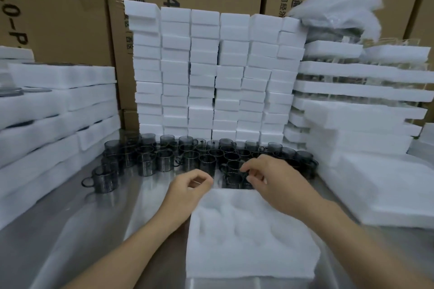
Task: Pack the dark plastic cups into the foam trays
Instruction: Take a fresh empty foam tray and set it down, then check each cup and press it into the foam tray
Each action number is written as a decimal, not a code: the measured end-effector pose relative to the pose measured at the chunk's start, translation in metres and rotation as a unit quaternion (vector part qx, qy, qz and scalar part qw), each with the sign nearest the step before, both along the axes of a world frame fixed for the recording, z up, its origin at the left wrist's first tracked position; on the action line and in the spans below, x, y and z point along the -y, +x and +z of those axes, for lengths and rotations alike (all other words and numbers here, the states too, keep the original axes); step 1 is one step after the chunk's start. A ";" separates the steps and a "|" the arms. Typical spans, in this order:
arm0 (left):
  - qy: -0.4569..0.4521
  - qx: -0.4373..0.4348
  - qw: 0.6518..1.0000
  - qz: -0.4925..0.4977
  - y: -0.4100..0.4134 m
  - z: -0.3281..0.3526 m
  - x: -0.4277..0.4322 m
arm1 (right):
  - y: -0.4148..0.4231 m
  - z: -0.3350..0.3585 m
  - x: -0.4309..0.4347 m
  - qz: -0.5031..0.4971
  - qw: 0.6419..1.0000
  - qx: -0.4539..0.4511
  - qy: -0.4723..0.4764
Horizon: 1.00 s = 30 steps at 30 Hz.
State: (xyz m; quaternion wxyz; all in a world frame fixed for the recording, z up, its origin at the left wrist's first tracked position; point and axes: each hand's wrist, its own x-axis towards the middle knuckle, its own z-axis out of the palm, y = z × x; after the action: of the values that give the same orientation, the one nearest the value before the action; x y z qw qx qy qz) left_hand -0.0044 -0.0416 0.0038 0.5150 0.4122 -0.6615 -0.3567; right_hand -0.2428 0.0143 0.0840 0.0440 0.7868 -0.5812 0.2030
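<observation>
Hovering over the dark plastic cups mid-counter, beyond the empty foam tray at the near edge. Curling left hand on nothing, hooking right hand fingers over one cup, grip unclear. Next, probably: pinch, lift, seat in a pocket.

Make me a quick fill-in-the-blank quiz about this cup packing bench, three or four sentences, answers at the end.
1. The recesses of the foam tray nearest the person are all ___.
2. Each dark cup has a ___ on its side.
3. The right hand reaches over the cups; the left hand is at the tray's far ___ corner.
4. Behind the white foam stacks stand brown ___ boxes.
Answers: empty, handle, left, cardboard.
</observation>
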 end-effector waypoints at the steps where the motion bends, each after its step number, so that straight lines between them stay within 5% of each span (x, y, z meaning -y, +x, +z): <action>1: 0.003 0.003 1.000 0.003 0.000 0.000 0.001 | 0.003 -0.009 0.010 -0.004 0.999 -0.040 0.007; 5: 0.015 0.012 1.000 0.005 0.001 0.000 0.002 | 0.009 -0.025 0.038 0.003 0.991 -0.129 0.025; 12: 0.025 0.031 0.999 -0.001 0.000 0.005 -0.003 | 0.019 -0.011 0.051 0.030 0.988 -0.132 0.072; 18: -0.019 -0.061 0.996 0.062 -0.013 0.040 -0.022 | 0.020 0.002 0.013 0.034 0.992 -0.022 -0.118; 24: -0.019 -0.128 0.990 -0.058 -0.058 0.055 -0.076 | 0.018 -0.025 -0.032 0.103 0.921 0.069 -0.370; 30: -0.024 -0.171 0.982 -0.079 -0.072 0.043 -0.086 | 0.013 -0.047 -0.048 0.123 0.920 0.140 -0.344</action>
State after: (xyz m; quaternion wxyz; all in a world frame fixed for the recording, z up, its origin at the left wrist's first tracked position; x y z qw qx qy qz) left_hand -0.0764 0.0442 0.0473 0.6004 0.2788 -0.6025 -0.4459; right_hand -0.2300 0.0622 0.0373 0.2044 0.7520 -0.3748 0.5022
